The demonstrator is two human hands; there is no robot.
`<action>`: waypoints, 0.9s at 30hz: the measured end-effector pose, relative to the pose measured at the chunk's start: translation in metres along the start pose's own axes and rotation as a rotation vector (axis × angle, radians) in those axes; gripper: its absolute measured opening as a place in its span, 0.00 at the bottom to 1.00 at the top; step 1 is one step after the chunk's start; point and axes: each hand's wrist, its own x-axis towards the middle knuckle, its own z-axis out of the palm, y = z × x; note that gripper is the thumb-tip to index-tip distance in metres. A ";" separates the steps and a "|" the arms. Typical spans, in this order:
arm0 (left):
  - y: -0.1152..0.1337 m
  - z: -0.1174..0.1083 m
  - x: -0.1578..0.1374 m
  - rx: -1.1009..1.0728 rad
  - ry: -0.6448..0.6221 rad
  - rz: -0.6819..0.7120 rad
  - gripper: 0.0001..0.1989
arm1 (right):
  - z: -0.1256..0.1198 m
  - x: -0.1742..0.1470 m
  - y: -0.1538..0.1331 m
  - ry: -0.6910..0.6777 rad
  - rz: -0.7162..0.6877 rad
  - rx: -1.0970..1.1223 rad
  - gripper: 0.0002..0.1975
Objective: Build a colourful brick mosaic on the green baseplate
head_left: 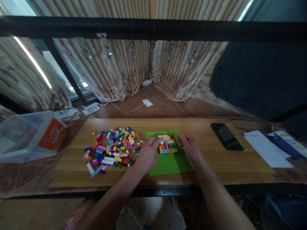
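A green studded baseplate [168, 166] lies on the wooden board, with a block of multicoloured toy bricks [168, 145] built on its upper middle. My left hand [147, 155] rests over the plate's left edge, fingers bent together, their tips at the block's left side. Whatever those fingers hold is hidden. On the other side, my right hand [190, 147] is just right of the block, above the plate's right edge. Its fingertips are pinched together; anything between them is too small to make out. Loose bricks [110, 148] are spread in a pile left of my left hand.
A black phone [227, 136] lies on the wooden board [211, 172] to the right. White paper [267, 148] sits beyond it. At the far left stands a clear plastic box [26, 137] with an orange label. Behind the board are a tiled floor and striped curtains [115, 70].
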 end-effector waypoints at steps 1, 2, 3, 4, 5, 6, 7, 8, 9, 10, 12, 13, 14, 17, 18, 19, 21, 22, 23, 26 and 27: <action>-0.002 -0.001 0.000 -0.038 0.014 -0.026 0.32 | 0.000 0.001 0.000 -0.005 -0.010 -0.028 0.27; -0.004 -0.002 0.000 -0.071 0.028 -0.047 0.32 | 0.000 0.001 0.000 -0.015 -0.035 -0.073 0.26; -0.005 -0.002 0.000 -0.101 0.037 -0.059 0.32 | 0.000 0.000 -0.001 -0.031 -0.069 -0.129 0.26; -0.006 -0.002 -0.001 -0.126 0.043 -0.062 0.32 | 0.001 -0.002 -0.003 -0.048 -0.105 -0.191 0.25; -0.006 -0.001 -0.001 -0.144 0.046 -0.059 0.32 | 0.002 -0.004 -0.005 -0.062 -0.138 -0.253 0.24; -0.005 0.000 0.000 -0.155 0.045 -0.053 0.32 | 0.003 -0.006 -0.008 -0.072 -0.160 -0.310 0.24; -0.005 0.001 0.000 -0.157 0.042 -0.045 0.32 | 0.005 -0.009 -0.011 -0.074 -0.175 -0.360 0.24; -0.004 0.002 0.000 -0.153 0.038 -0.036 0.33 | 0.006 -0.012 -0.013 -0.069 -0.189 -0.401 0.24; -0.003 0.003 0.000 -0.143 0.034 -0.027 0.33 | 0.007 -0.015 -0.016 -0.060 -0.200 -0.437 0.23; -0.003 0.003 0.001 -0.132 0.032 -0.019 0.32 | 0.007 -0.016 -0.017 -0.049 -0.207 -0.469 0.23; -0.002 0.003 0.000 -0.114 0.028 -0.008 0.32 | 0.008 -0.018 -0.019 -0.038 -0.218 -0.516 0.24; -0.002 0.003 0.000 -0.107 0.030 -0.003 0.32 | 0.007 -0.018 -0.019 -0.042 -0.221 -0.533 0.24; -0.002 0.003 -0.001 -0.100 0.032 0.002 0.33 | 0.007 -0.017 -0.018 -0.048 -0.218 -0.549 0.24; -0.005 -0.001 -0.001 -0.077 0.047 0.029 0.32 | 0.005 -0.012 -0.016 -0.061 -0.188 -0.604 0.26; -0.007 -0.004 0.000 -0.072 0.059 0.035 0.32 | 0.005 -0.011 -0.016 -0.062 -0.179 -0.626 0.26; -0.011 -0.008 0.001 -0.072 0.076 0.035 0.30 | 0.005 -0.010 -0.016 -0.055 -0.167 -0.649 0.26; -0.021 -0.023 0.004 -0.087 0.119 0.020 0.27 | 0.004 -0.008 -0.018 -0.036 -0.141 -0.666 0.27; -0.028 -0.033 0.004 -0.101 0.135 0.005 0.25 | 0.004 -0.009 -0.019 -0.019 -0.126 -0.662 0.27; -0.036 -0.046 0.003 -0.114 0.141 -0.012 0.23 | 0.004 -0.009 -0.020 -0.002 -0.117 -0.650 0.26; -0.064 -0.091 -0.012 -0.117 0.053 -0.100 0.19 | 0.004 -0.012 -0.022 0.036 -0.120 -0.616 0.26; -0.074 -0.107 -0.020 -0.110 0.006 -0.133 0.17 | 0.004 -0.013 -0.022 0.045 -0.132 -0.616 0.26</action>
